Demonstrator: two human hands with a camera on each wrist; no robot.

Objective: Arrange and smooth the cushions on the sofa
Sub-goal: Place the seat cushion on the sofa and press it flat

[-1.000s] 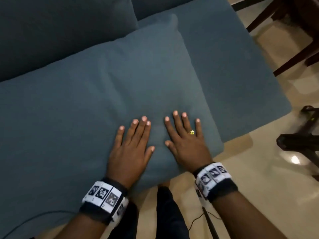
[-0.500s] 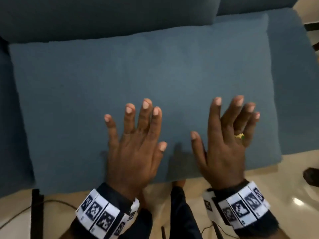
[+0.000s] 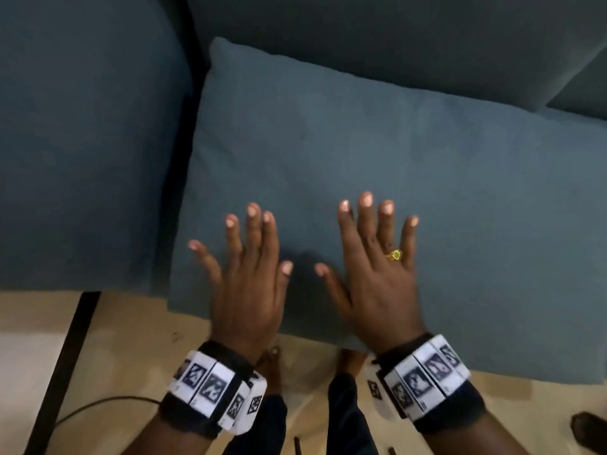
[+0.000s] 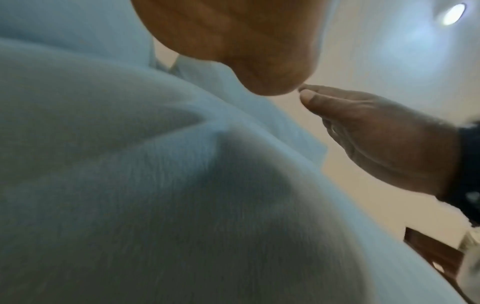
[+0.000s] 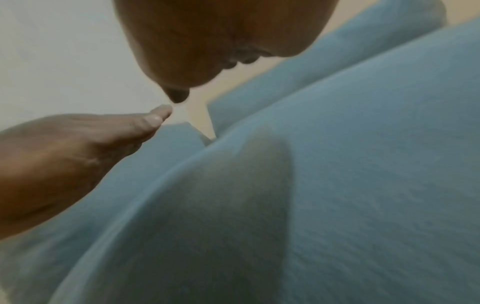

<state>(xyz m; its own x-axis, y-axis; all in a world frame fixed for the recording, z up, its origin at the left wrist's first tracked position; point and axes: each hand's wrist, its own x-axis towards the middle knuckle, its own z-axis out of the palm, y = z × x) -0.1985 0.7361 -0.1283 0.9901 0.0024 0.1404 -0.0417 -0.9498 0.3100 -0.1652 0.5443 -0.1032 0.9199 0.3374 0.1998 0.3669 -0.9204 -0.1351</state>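
Pale floor runs along the bottom of the frame below a blue sofa. One blue cushion lies on the seat, filling the centre and right. Left hand and right hand, fingers straight and spread, are over its front edge, holding nothing; contact is unclear.

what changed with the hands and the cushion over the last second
Both hands went from lying close together near the cushion's front right corner to being spread wider apart toward its front left end. The left hand and right hand now have fingers more fanned; the wrist views suggest a gap under the palms. Nothing was gripped or let go. The cushion stays flat on the sofa.
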